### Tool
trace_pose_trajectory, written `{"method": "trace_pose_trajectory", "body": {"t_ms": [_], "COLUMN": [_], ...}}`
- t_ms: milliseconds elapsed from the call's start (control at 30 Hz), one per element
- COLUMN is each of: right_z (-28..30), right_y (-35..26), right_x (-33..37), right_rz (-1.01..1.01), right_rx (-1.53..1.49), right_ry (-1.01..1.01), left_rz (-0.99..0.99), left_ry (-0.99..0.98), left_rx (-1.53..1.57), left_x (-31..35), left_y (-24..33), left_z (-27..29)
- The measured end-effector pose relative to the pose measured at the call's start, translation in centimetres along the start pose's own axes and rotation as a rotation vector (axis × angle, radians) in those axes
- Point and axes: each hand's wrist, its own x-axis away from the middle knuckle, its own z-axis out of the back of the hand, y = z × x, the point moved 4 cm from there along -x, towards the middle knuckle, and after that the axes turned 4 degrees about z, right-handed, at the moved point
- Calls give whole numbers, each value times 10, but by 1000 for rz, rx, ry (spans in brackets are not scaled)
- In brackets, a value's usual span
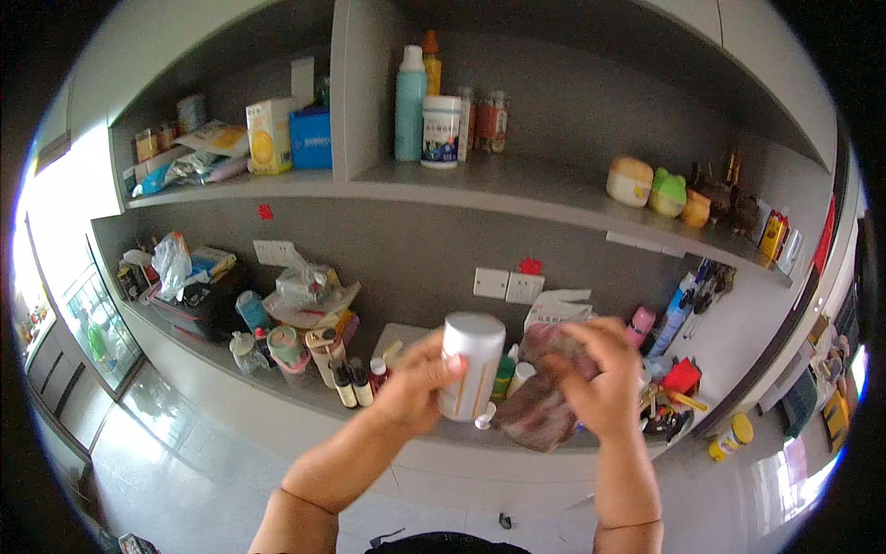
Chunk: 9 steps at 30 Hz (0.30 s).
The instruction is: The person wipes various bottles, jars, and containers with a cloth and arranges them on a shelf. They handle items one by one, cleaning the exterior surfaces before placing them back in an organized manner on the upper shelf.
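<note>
My left hand (412, 390) is wrapped round a silvery white cylindrical canister (474, 362) with a smooth, pale metallic end facing up. It is held in the air in front of the lower shelf, slightly tilted. To its right, my right hand (604, 379) grips a mauve-brown cloth (537, 417), which hangs down in folds beside the canister, apart from it. Behind the canister and cloth stand a green bottle (504, 374) and a white-topped container (522, 375), both partly hidden. A small white cap-like item (485, 416) shows just below the canister.
Dark bottles (353, 382), a lidded jar (289, 349) and plastic bags (309, 277) crowd the lower shelf's left side. Tools (666, 411) lie at its right end. The upper shelf (517, 189) holds a turquoise bottle (411, 106), a white tub (441, 132) and small ornaments (668, 192).
</note>
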Motion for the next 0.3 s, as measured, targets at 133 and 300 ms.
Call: {"method": "trace_pose_trajectory", "body": {"t_ms": [133, 300], "right_z": [41, 52], "right_y": [-18, -27], "right_x": [-42, -105], "right_rz": [184, 243], "right_rx": [47, 27], "right_ry": [125, 180], "left_rz": [-558, -821], "left_ry": [35, 313], "left_rx": [-426, -1087], "left_x": [-25, -102], "left_y": [127, 200], "left_z": [-46, -59]}}
